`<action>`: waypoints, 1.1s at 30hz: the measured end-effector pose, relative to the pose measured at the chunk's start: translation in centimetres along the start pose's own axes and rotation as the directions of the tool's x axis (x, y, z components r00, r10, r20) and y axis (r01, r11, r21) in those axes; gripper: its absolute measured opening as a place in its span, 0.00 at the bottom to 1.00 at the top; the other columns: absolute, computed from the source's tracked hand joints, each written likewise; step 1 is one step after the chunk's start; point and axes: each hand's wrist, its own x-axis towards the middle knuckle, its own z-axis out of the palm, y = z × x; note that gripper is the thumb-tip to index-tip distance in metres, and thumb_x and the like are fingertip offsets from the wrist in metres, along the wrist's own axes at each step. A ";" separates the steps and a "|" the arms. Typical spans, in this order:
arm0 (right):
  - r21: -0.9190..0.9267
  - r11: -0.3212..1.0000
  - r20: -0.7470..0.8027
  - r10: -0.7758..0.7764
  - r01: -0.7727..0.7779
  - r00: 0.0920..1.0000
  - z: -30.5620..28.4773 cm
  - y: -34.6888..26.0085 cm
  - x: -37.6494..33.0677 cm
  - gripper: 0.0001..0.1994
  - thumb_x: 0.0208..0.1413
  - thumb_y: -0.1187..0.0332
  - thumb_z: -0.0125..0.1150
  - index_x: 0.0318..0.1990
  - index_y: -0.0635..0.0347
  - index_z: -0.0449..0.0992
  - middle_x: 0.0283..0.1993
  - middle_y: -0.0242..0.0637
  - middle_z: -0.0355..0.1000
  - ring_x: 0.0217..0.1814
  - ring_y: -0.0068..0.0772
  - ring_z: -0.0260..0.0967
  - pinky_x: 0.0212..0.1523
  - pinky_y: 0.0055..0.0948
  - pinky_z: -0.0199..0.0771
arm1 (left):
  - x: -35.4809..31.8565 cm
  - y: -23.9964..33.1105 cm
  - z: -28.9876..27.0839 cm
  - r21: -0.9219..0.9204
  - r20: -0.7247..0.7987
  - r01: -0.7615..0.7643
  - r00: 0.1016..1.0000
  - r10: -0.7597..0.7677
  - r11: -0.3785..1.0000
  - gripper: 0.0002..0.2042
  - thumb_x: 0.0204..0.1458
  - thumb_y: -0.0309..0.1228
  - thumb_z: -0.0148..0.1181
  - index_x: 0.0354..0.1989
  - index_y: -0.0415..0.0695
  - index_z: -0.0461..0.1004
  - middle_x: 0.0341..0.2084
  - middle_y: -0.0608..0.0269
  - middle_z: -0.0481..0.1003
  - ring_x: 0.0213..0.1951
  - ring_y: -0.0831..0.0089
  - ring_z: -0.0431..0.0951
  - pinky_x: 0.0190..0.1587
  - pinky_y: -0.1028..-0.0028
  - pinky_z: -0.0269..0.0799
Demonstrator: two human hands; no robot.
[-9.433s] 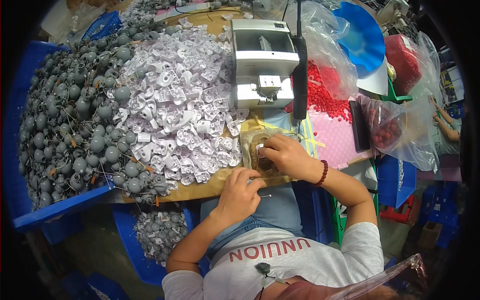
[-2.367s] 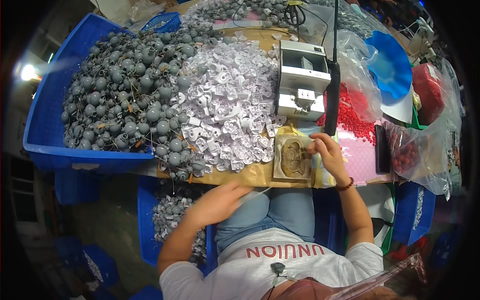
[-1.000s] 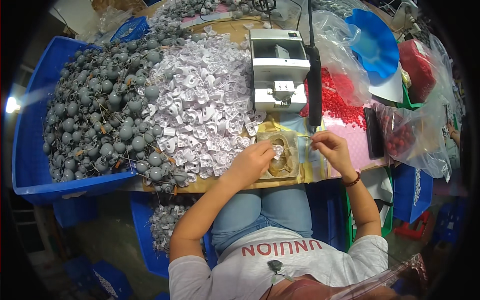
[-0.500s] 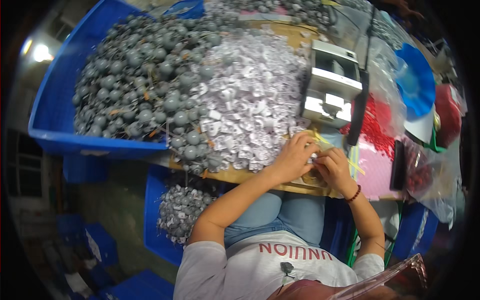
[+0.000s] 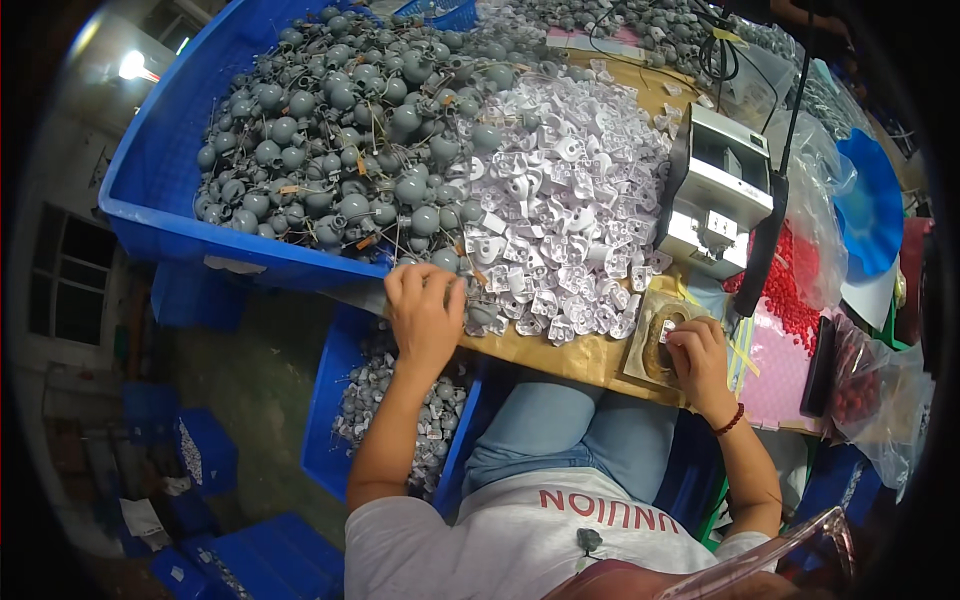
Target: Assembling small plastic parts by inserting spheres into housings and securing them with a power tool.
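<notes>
My left hand [image 5: 425, 315] is at the near edge of the table, its fingers apart and slightly curved over the grey ball-shaped parts [image 5: 415, 190] that spill from a blue bin. The hand is a little blurred, and nothing shows in it. My right hand [image 5: 702, 368] has its thumb and fingers pinched on a small white plastic piece [image 5: 667, 331], mostly covered by the fingertips. That piece is over a small block with a brown oval ring [image 5: 655, 358] at the table edge. Between my hands spreads a heap of clear-white plastic pieces [image 5: 570, 190].
The big blue bin [image 5: 235, 248] stands at the left. A grey-white machine [image 5: 715, 195] sits beyond my right hand, with red small parts [image 5: 790, 290] beside it. Below the table, a blue crate [image 5: 325, 425] holds more grey parts. A black bar [image 5: 818, 368] lies at the right.
My left hand has left my right hand and moved left to the grey parts. My right hand stays by the brown ring. The whole view has shifted slightly.
</notes>
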 end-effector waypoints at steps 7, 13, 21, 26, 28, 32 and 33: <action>0.211 0.955 -0.016 0.217 -0.209 0.976 -0.9 -0.1 -1.1 0.20 0.51 0.81 0.68 0.53 0.64 0.72 0.54 0.49 0.69 0.54 0.51 0.70 0.55 0.40 0.74 | 1.6 0.6 2.0 0.100 0.274 0.074 0.957 -0.099 0.992 0.13 0.44 0.42 0.75 0.27 0.46 0.80 0.43 0.62 0.72 0.56 0.55 0.64 0.59 0.51 0.55; 0.264 0.938 0.000 0.234 -0.225 0.972 -1.1 0.2 -1.1 0.19 0.53 0.82 0.65 0.53 0.64 0.73 0.54 0.48 0.69 0.54 0.49 0.71 0.54 0.38 0.74 | 1.4 0.2 1.3 0.084 0.350 0.065 0.932 -0.091 0.994 0.12 0.44 0.39 0.75 0.29 0.46 0.81 0.46 0.61 0.72 0.59 0.55 0.62 0.62 0.51 0.54; 0.298 0.940 -0.023 0.184 -0.169 0.983 -1.0 -1.0 0.3 0.18 0.52 0.83 0.65 0.51 0.64 0.74 0.52 0.47 0.71 0.52 0.48 0.72 0.51 0.36 0.74 | 2.8 0.1 2.3 -0.239 0.179 0.222 0.967 -0.182 0.945 0.08 0.48 0.33 0.72 0.35 0.45 0.82 0.41 0.59 0.76 0.51 0.57 0.69 0.56 0.63 0.65; 0.315 0.948 -0.039 0.072 -0.056 0.997 -0.2 -2.6 2.6 0.16 0.52 0.82 0.66 0.49 0.64 0.76 0.52 0.47 0.71 0.51 0.48 0.72 0.50 0.37 0.75 | 5.4 2.2 3.5 -0.400 0.148 0.288 0.957 -0.248 0.870 0.11 0.52 0.33 0.68 0.41 0.42 0.81 0.41 0.57 0.79 0.48 0.57 0.74 0.53 0.62 0.69; 0.341 0.938 -0.027 0.067 -0.053 0.997 0.2 -3.3 3.2 0.15 0.52 0.81 0.66 0.48 0.63 0.76 0.50 0.46 0.72 0.51 0.48 0.72 0.49 0.38 0.75 | 6.5 2.2 4.9 -0.453 0.098 0.254 0.967 -0.236 0.855 0.11 0.53 0.33 0.68 0.42 0.42 0.80 0.40 0.58 0.80 0.47 0.57 0.75 0.52 0.62 0.70; 0.262 0.961 -0.044 -0.077 0.086 0.996 1.1 -4.4 4.9 0.15 0.50 0.77 0.68 0.47 0.61 0.77 0.50 0.46 0.73 0.51 0.48 0.73 0.49 0.42 0.76 | 8.8 2.3 7.3 -0.569 0.011 0.209 0.969 -0.247 0.795 0.10 0.55 0.31 0.67 0.42 0.41 0.79 0.37 0.56 0.81 0.43 0.59 0.80 0.48 0.63 0.73; 0.215 0.962 -0.044 -0.161 0.167 0.986 1.7 -5.1 5.7 0.15 0.49 0.75 0.68 0.46 0.60 0.77 0.51 0.46 0.74 0.52 0.48 0.73 0.49 0.43 0.76 | 9.1 1.9 8.0 -0.605 0.008 0.228 0.960 -0.280 0.763 0.10 0.55 0.31 0.67 0.42 0.40 0.79 0.37 0.56 0.82 0.42 0.60 0.81 0.47 0.63 0.74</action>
